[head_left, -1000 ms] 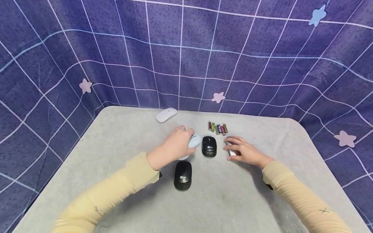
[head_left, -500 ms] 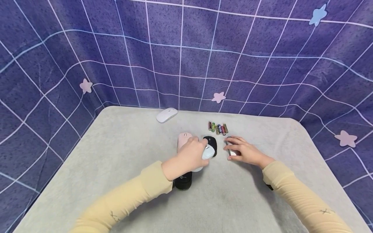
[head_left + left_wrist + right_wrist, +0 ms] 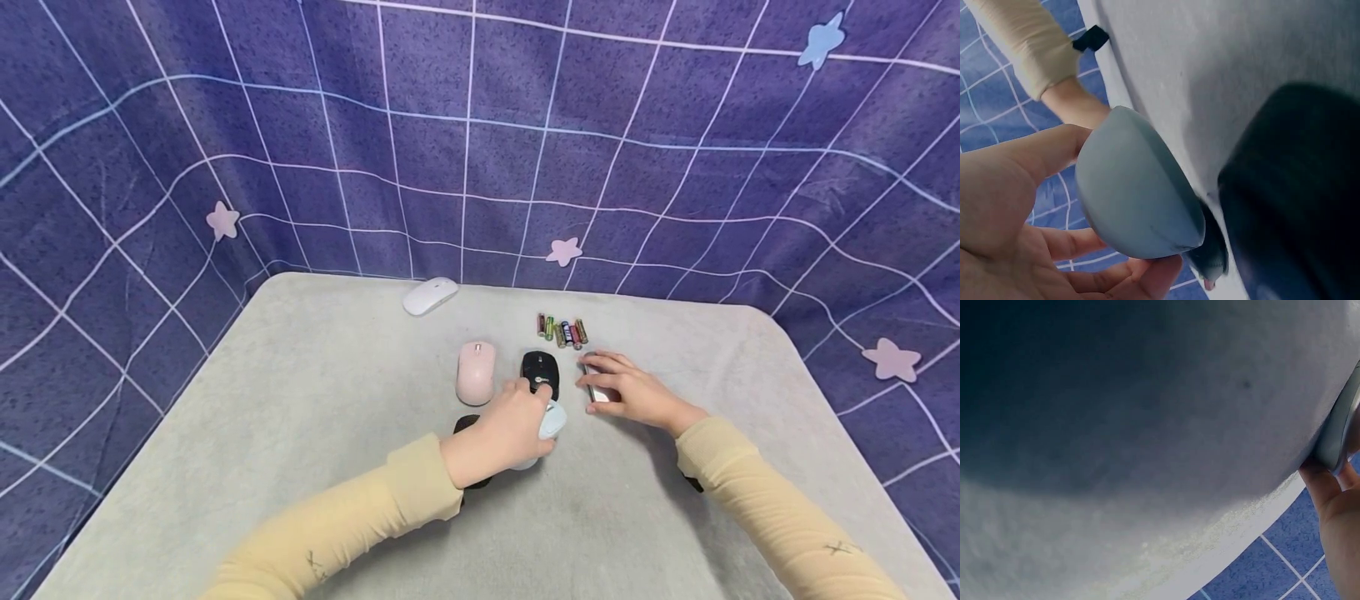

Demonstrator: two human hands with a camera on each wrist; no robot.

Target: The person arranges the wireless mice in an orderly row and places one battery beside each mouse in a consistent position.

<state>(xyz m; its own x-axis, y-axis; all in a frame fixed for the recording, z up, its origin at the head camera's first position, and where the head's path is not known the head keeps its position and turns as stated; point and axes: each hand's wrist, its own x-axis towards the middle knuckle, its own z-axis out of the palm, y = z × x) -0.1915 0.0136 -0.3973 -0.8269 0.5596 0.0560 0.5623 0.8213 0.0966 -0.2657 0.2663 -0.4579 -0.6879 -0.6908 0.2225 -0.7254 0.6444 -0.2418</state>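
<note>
My left hand grips a light blue computer mouse, held just in front of a black mouse. In the left wrist view the blue mouse is tilted between thumb and fingertips. A second black mouse lies under the left hand, mostly covered by it. To the right, my right hand holds a silver-grey mouse by its sides on the table. Only an edge of that grey mouse shows in the right wrist view.
A pink mouse lies left of the back black one. Farther back is a white mouse. Several batteries lie in a row behind the black mouse. A purple grid-patterned cloth hangs around the table.
My left hand has carried the light blue mouse right and toward me, uncovering the pink mouse and covering much of the front black one. The right hand has stayed in place.
</note>
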